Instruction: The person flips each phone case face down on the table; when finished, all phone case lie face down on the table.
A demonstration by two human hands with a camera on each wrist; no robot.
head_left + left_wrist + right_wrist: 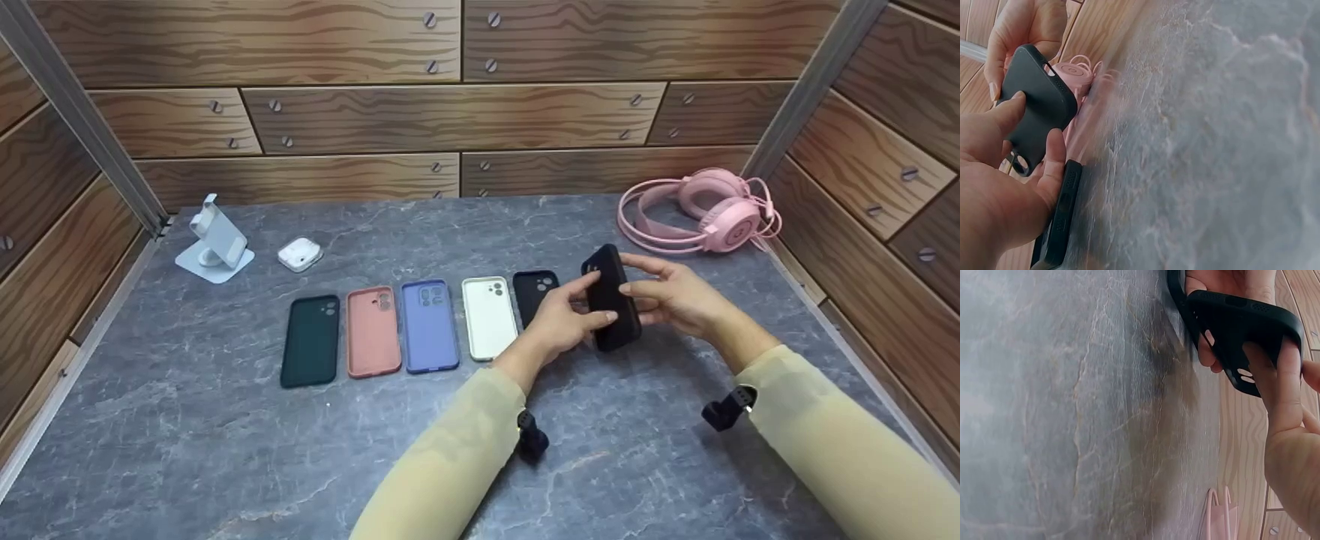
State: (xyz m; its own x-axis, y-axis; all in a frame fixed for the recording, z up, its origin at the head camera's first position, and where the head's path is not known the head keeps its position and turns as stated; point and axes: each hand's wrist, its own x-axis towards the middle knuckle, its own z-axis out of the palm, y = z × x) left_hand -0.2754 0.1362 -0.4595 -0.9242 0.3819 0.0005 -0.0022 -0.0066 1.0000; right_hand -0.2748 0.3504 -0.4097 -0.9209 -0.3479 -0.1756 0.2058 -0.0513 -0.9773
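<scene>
Above the table, both hands hold a black phone case (609,289), tilted up off the surface. My left hand (556,324) grips its left side, with the thumb on the outer face. On the other side, my right hand (679,298) holds the right edge. The right wrist view shows right-hand fingers (1288,377) reaching into the case's hollow inside. Camera cutouts show near one end. Another black phone case (529,295) lies on the table beside the left hand, partly hidden by it. It also appears below the left hand in the left wrist view.
Left of the hands, a white case (489,322), a blue case (431,334), a pink case (373,337) and a dark green case (309,345) lie in a row. Pink headphones (731,225) sit back right. A white stand (223,236) and small white box (300,255) sit back left.
</scene>
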